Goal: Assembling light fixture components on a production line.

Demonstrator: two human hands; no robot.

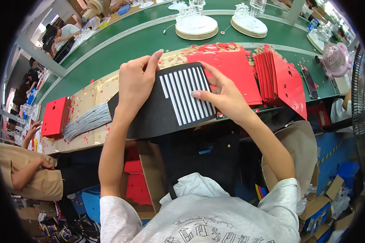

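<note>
Shirt and lap: grey tee (215, 210) fills the bottom, cut off by the frame, with an open carton (150, 174) below the bench, red pieces (138, 188) inside, mostly in shadow
Bench edge: runs just under the black sheet (150, 121), so not much bench on the near side
Slatted panel: black with white strips (186, 95), held up over the bench between both hands, tilted; can't tell if it's joined to the sheet
Right hand (223, 93): gripping the panel's right side, thumb over the strips, some fingertips hidden behind
Left hand (138, 79): curled into a fist at the sheet's far edge, thumb up, can't tell what's pinched inside
Left side: grey wires (87, 120) near the forearm, then a red stack (55, 117)
Right side: red sheets (229, 77) just beyond the right hand, fanned red cards (279, 81) past them, so it's tight; then a phone (310, 84) and pink fan (335, 60)
Far side: green belt (150, 34) carrying white discs (196, 26), clear bits on top too glary to make out
</note>
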